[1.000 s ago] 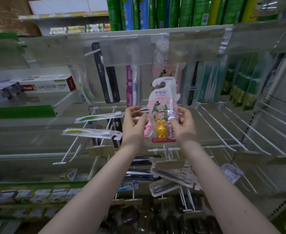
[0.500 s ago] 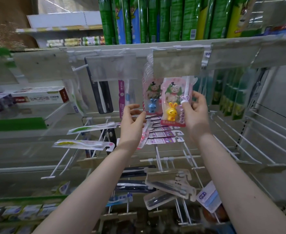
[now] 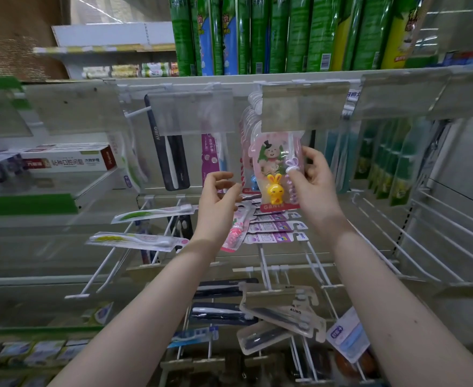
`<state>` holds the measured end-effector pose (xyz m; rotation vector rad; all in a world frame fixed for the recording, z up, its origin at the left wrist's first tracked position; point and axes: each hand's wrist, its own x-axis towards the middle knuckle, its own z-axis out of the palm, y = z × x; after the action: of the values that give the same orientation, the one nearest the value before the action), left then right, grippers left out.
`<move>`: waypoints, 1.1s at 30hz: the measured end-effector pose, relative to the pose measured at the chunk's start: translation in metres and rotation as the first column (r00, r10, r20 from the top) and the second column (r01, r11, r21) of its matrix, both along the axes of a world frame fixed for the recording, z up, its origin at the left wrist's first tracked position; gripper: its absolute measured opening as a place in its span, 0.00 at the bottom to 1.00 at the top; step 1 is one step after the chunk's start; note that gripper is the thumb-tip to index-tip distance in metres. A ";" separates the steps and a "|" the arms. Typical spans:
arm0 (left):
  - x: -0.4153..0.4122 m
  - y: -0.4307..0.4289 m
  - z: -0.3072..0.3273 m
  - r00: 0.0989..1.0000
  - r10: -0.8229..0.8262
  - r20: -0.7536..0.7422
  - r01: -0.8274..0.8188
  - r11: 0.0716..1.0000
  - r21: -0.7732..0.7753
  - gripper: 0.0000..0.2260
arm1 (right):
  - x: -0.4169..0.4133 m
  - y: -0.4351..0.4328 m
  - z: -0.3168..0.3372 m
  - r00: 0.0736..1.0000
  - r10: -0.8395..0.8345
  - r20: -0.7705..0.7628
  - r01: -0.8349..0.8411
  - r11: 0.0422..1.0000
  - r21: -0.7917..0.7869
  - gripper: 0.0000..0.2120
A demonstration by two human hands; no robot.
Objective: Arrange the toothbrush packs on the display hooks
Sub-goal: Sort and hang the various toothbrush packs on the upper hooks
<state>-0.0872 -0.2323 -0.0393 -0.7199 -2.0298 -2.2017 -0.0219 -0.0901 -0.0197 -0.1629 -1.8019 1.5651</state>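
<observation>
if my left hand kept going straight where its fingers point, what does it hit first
Most likely the hanging row of pink packs, just past the left hand. The yellow-bunny pack in the right hand sits close beside them, and depth is unclear.

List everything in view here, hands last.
rabbit toothbrush pack: one, pink, top row, top behind a tag holder
kids' packs: several, pink, hanging behind it
black AUBO pack: one, black, top row, left
purple-white packs: several, middle hook
green-handled packs: two, lying across left hooks
lower AUBO packs: several, black, bottom hooks
toothpaste box: one, red-white, left shelf
tall green packs: many, top shelf
left hand: fingers relaxed, empty
right hand: grips the rabbit pack
</observation>
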 end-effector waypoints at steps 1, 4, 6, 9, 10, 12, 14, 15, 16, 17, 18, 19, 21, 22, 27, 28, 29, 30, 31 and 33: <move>-0.001 0.000 -0.001 1.000 0.000 0.000 0.000 1.000 -0.001 0.08 | -0.002 0.000 0.000 1.000 -0.007 0.010 0.007 1.000 0.002 0.16; -0.004 -0.003 -0.003 1.000 0.004 0.000 -0.004 1.000 -0.017 0.07 | -0.006 0.000 -0.001 1.000 -0.010 0.023 0.010 1.000 0.003 0.16; -0.005 -0.005 -0.005 1.000 0.004 0.003 -0.004 1.000 -0.028 0.06 | -0.009 0.000 -0.002 0.999 -0.020 0.027 0.020 1.000 0.011 0.16; -0.007 -0.008 -0.006 1.000 0.009 0.005 -0.008 0.999 -0.036 0.06 | -0.016 0.001 -0.003 0.997 -0.047 0.063 0.045 0.999 0.025 0.19; -0.008 -0.010 -0.006 1.000 0.010 0.007 -0.009 0.999 -0.040 0.06 | -0.018 0.001 -0.003 0.996 -0.056 0.070 0.054 0.998 0.036 0.20; -0.009 -0.013 -0.006 1.000 0.010 0.009 -0.010 0.999 -0.049 0.06 | -0.022 0.000 -0.003 0.994 -0.082 0.069 0.078 0.995 0.062 0.20; -0.010 -0.017 -0.007 1.000 0.011 0.014 -0.010 0.998 -0.061 0.06 | -0.025 0.000 -0.004 0.992 -0.110 0.062 0.105 0.992 0.074 0.20; -0.010 -0.018 -0.008 1.000 0.015 0.016 -0.014 0.998 -0.066 0.06 | -0.027 0.000 -0.005 0.991 -0.122 0.062 0.117 0.990 0.078 0.20; -0.011 -0.020 -0.008 1.000 0.020 0.017 -0.019 0.997 -0.073 0.06 | -0.028 0.000 -0.005 0.989 -0.133 0.063 0.127 0.989 0.081 0.20; -0.012 -0.021 -0.009 0.999 0.026 0.018 -0.025 0.997 -0.079 0.06 | -0.030 0.000 -0.006 0.988 -0.140 0.063 0.135 0.987 0.082 0.21; -0.013 -0.022 -0.010 0.999 0.032 0.020 -0.030 0.996 -0.087 0.06 | -0.030 0.000 -0.007 0.988 -0.144 0.062 0.139 0.987 0.082 0.21; -0.014 -0.023 -0.011 0.999 0.035 0.022 -0.032 0.995 -0.096 0.06 | -0.031 -0.001 -0.008 0.987 -0.147 0.062 0.142 0.987 0.081 0.21; -0.014 -0.024 -0.014 0.999 0.031 0.029 -0.028 0.993 -0.113 0.06 | -0.030 -0.001 -0.011 0.987 -0.144 0.064 0.139 0.987 0.084 0.22; -0.013 -0.024 -0.015 0.999 0.028 0.035 -0.023 0.992 -0.122 0.06 | -0.030 -0.001 -0.013 0.988 -0.141 0.069 0.135 0.987 0.084 0.22; -0.013 -0.026 -0.021 0.999 0.031 0.037 -0.025 0.989 -0.146 0.06 | -0.028 -0.001 -0.022 0.988 -0.127 0.090 0.119 0.989 0.091 0.24; -0.013 -0.026 -0.022 0.999 0.037 0.032 -0.032 0.987 -0.156 0.06 | -0.027 0.000 -0.025 0.987 -0.131 0.098 0.122 0.988 0.091 0.24; -0.014 -0.027 -0.024 0.999 0.044 0.029 -0.038 0.986 -0.165 0.06 | -0.027 0.000 -0.028 0.985 -0.133 0.113 0.122 0.988 0.094 0.23; -0.014 -0.028 -0.025 0.998 0.049 0.028 -0.043 0.984 -0.171 0.05 | -0.026 0.000 -0.031 0.982 -0.135 0.131 0.122 0.988 0.098 0.23; -0.015 -0.029 -0.026 0.998 0.054 0.029 -0.048 0.984 -0.172 0.05 | -0.025 -0.001 -0.034 0.978 -0.138 0.154 0.123 0.987 0.106 0.22; -0.016 -0.031 -0.029 0.997 0.065 0.037 -0.058 0.983 -0.172 0.05 | -0.023 -0.002 -0.041 0.967 -0.147 0.207 0.125 0.985 0.115 0.21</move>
<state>-0.1032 -0.2630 -0.0683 -0.6196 -2.2508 -2.0460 -0.0451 -0.0921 -0.0604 -0.4134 -1.9864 1.3999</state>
